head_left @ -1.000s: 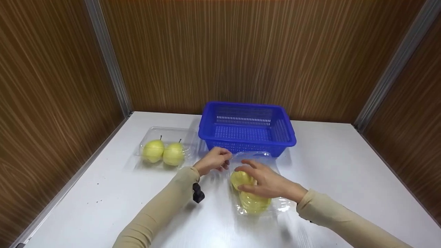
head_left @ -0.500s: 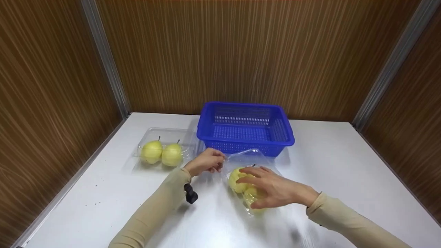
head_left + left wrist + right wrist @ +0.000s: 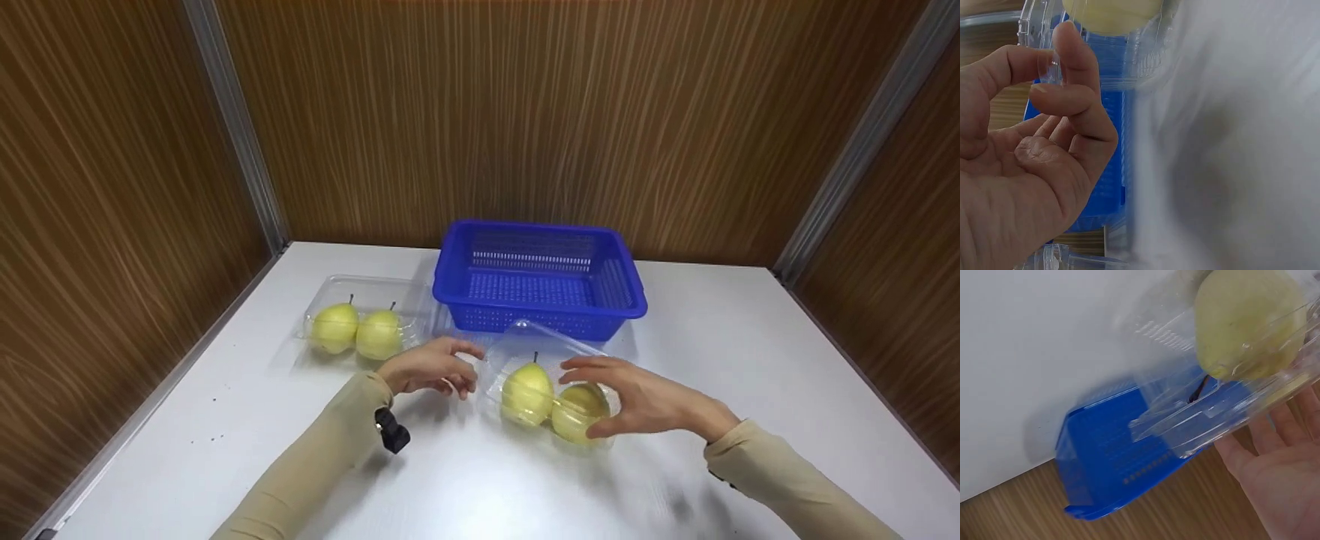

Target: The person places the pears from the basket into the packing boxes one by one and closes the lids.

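Observation:
A clear plastic clamshell box (image 3: 517, 345) with two yellow pears (image 3: 528, 394) lies between the hands, in front of the blue basket. At its left edge is my left hand (image 3: 435, 366). In the left wrist view, a clear plastic edge (image 3: 1053, 68) is pinched between its digits. My right hand (image 3: 641, 397) spreads around the box's right end, thumb toward the near side. The right wrist view shows its fairly straight fingers at the box's rim, with a stemmed pear (image 3: 1249, 323) inside. Their exact contact is partly hidden by the plastic.
Left of the basket (image 3: 540, 309) stands another clear box (image 3: 379, 289) holding two pears (image 3: 335, 328). The white table (image 3: 187, 480) is bounded by wood-grain walls (image 3: 480, 112).
The box between the hands has turned, so its pears now sit side by side rather than one behind the other. My right hand has shifted right, my left hand left.

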### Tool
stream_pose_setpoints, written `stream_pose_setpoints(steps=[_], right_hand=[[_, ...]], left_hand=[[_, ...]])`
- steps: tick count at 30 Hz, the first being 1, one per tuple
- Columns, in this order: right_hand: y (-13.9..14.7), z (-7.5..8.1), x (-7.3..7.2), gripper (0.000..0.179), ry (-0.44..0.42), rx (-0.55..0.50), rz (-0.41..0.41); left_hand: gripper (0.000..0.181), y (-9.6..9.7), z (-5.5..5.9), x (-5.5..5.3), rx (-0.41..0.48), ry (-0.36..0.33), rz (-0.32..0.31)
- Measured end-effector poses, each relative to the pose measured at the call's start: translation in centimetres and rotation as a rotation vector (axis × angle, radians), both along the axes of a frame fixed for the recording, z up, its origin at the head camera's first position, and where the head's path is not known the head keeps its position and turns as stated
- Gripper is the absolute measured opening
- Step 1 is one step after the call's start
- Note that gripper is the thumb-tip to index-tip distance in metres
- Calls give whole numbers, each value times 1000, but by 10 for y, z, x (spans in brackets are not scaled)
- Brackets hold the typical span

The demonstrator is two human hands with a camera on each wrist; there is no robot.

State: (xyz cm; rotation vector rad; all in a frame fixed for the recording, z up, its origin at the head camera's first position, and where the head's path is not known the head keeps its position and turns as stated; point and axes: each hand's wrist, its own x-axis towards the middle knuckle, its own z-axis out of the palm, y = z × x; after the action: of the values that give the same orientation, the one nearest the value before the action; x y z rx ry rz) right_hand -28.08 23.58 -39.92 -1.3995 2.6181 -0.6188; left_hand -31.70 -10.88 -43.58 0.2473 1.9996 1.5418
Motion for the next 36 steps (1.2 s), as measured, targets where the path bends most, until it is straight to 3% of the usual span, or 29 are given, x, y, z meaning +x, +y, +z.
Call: stream_pose_setpoints(steps=[7, 10, 14, 23, 32, 36], right_hand=[[24, -11, -10, 75, 44, -65, -192], [30, -16, -10, 89, -48, -79, -311], [34, -20, -8, 100, -244, -74, -437], [37, -20, -7, 76, -680, -114, -420], [36, -24, -2, 74, -972, -277, -379], [35, -26, 0, 64, -1032, -328, -371]], left_hand=[[88, -3, -3, 15, 63, -85, -30], [94, -1, -5, 20, 88, -114, -26], [97, 0, -7, 23, 112, -123, -8], [97, 1, -9, 27, 163, -148, -4], [97, 2, -10, 32, 203, -179, 3], [97, 3, -10, 34, 208, -184, 13]])
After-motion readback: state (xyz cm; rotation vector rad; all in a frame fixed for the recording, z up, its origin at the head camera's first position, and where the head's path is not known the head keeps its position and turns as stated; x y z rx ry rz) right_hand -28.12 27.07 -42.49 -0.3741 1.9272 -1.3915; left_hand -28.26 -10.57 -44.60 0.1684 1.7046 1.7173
